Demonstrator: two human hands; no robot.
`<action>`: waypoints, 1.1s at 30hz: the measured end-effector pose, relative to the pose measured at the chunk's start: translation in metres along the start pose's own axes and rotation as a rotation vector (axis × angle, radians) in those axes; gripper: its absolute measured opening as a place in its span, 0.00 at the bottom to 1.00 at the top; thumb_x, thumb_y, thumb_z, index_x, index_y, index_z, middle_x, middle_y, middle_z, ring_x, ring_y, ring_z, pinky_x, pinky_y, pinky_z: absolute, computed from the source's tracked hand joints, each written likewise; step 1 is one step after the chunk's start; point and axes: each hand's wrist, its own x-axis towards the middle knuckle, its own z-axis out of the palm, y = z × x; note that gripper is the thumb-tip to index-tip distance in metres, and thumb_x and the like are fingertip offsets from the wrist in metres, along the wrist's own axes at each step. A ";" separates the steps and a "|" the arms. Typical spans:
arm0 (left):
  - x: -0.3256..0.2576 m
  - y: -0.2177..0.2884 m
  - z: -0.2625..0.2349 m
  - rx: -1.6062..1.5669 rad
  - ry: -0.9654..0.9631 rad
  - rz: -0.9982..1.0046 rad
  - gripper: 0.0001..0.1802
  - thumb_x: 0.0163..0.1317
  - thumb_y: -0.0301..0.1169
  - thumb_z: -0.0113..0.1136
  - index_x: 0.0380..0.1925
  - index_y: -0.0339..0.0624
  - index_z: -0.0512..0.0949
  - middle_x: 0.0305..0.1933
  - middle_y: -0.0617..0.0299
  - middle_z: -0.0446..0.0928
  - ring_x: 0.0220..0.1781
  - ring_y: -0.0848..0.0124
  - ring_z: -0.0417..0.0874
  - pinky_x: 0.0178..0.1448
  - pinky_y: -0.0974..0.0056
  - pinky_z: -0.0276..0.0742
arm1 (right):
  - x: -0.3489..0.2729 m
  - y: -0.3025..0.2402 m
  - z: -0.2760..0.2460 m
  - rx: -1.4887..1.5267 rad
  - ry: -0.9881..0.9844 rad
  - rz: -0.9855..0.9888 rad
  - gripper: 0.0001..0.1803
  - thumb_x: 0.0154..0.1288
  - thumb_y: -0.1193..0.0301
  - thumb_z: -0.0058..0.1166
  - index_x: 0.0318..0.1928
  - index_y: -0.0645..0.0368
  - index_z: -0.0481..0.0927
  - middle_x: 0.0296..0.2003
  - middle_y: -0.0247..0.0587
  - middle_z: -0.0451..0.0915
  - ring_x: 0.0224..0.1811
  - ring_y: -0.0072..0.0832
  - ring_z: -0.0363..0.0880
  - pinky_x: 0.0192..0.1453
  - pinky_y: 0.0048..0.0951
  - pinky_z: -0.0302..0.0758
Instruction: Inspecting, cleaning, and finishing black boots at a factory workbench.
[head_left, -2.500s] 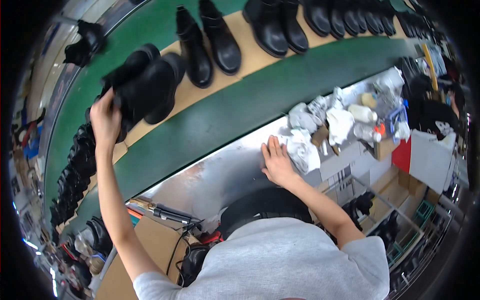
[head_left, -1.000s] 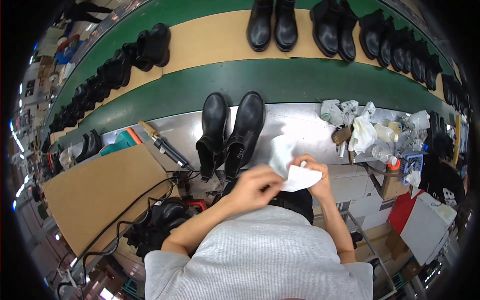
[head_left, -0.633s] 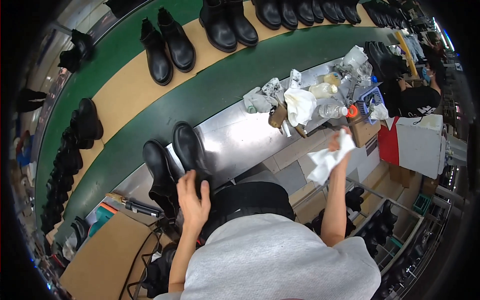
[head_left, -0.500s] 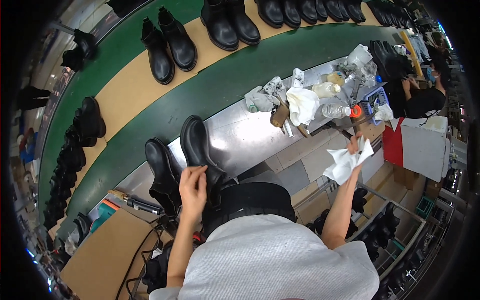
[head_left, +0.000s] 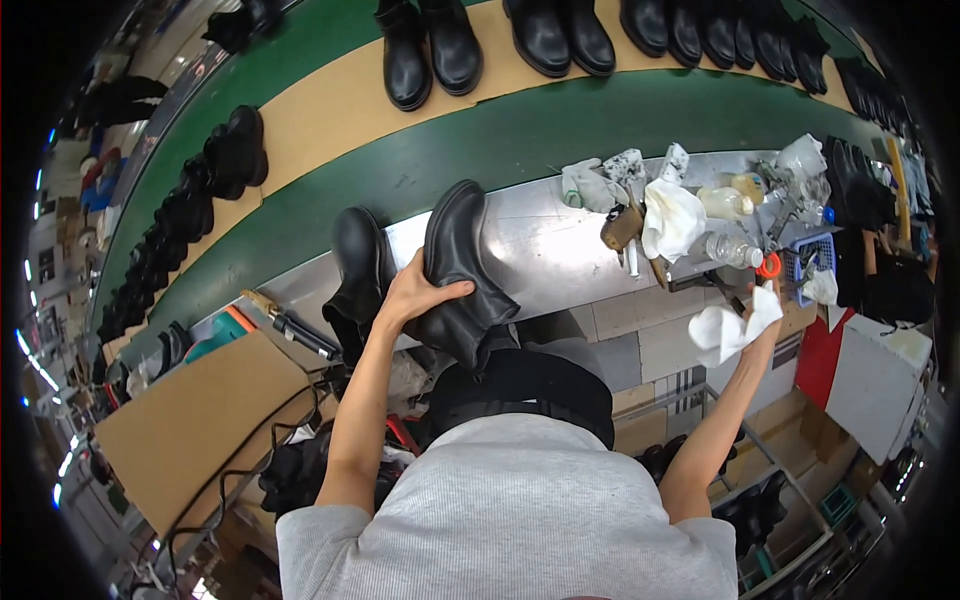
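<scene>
My left hand (head_left: 418, 294) is wrapped round the ankle of a black leather boot (head_left: 457, 235), thumb on top. This boot lies on its side on the metal ledge, toe pointing away and shaft near my waist. Just left of it rests a second black boot (head_left: 358, 260), which no hand touches. Out to the right, my right hand (head_left: 766, 305) grips a crumpled white cloth (head_left: 722, 332) that hangs from its fingers, partly hiding them. That hand is close to an orange ring (head_left: 768, 265) at the edge of the ledge.
Rags, a clear plastic bottle (head_left: 733, 250), a yellowish bottle (head_left: 724, 203) and a blue basket (head_left: 812, 258) crowd the ledge's right part. Rows of black boots line the green conveyor (head_left: 540, 125). A cardboard sheet (head_left: 205, 430) stands at left. A co-worker (head_left: 900, 270) sits far right.
My left hand has gone from a pinch above the boot to a grip on its ankle, and the boot has tipped sideways. My right hand, with the cloth, has moved toward the orange ring.
</scene>
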 end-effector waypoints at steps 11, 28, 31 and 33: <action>0.002 0.010 0.005 -0.374 -0.078 -0.164 0.61 0.37 0.58 0.71 0.65 0.33 0.54 0.54 0.38 0.71 0.56 0.54 0.75 0.59 0.58 0.71 | 0.032 0.021 0.036 -0.087 -0.177 -0.020 0.24 0.63 0.75 0.47 0.61 0.56 0.66 0.38 0.42 0.78 0.25 0.16 0.70 0.27 0.17 0.68; -0.042 0.106 -0.013 -0.513 0.030 0.154 0.54 0.40 0.51 0.73 0.62 0.31 0.59 0.58 0.44 0.70 0.58 0.59 0.73 0.63 0.63 0.65 | 0.071 -0.004 0.020 -0.246 -0.182 0.020 0.23 0.65 0.70 0.45 0.60 0.61 0.69 0.36 0.39 0.79 0.32 0.22 0.76 0.35 0.23 0.74; -0.052 0.098 -0.007 -0.342 0.138 0.208 0.52 0.38 0.55 0.71 0.60 0.34 0.64 0.52 0.44 0.75 0.54 0.57 0.77 0.60 0.61 0.68 | 0.024 -0.050 0.056 -0.534 -0.173 -0.202 0.25 0.66 0.75 0.40 0.65 0.57 0.63 0.36 0.41 0.80 0.30 0.22 0.77 0.34 0.24 0.75; -0.071 0.115 -0.007 -0.126 0.164 0.199 0.55 0.34 0.58 0.71 0.59 0.35 0.64 0.49 0.42 0.76 0.52 0.53 0.78 0.58 0.60 0.70 | -0.050 -0.083 0.120 -0.307 -0.414 -0.182 0.26 0.68 0.71 0.36 0.66 0.61 0.60 0.41 0.45 0.80 0.32 0.22 0.77 0.39 0.24 0.75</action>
